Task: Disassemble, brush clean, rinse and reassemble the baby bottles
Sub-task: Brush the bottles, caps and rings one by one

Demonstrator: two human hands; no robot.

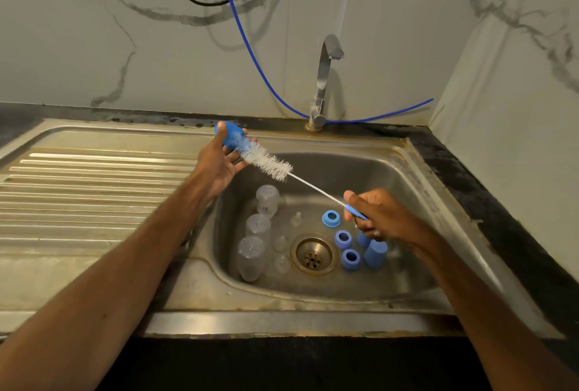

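Observation:
My left hand [219, 165] holds a blue bottle cap [230, 137] above the sink's left rim, thumb and fingers round it. My right hand [379, 215] grips the blue handle of a white bottle brush [269, 162], whose bristle tip is inside the cap. In the steel sink [391, 177] lie three clear bottles [257, 227] at the left, clear teats [280, 243] near the drain, three blue collar rings [343, 238] and more blue caps [376, 252] at the right, partly behind my right hand.
A chrome tap [324, 77] stands behind the basin, no water running. A ribbed draining board [87, 196] stretches to the left. A blue hose [250, 52] and black cable hang on the marble wall. Dark counter runs along the right.

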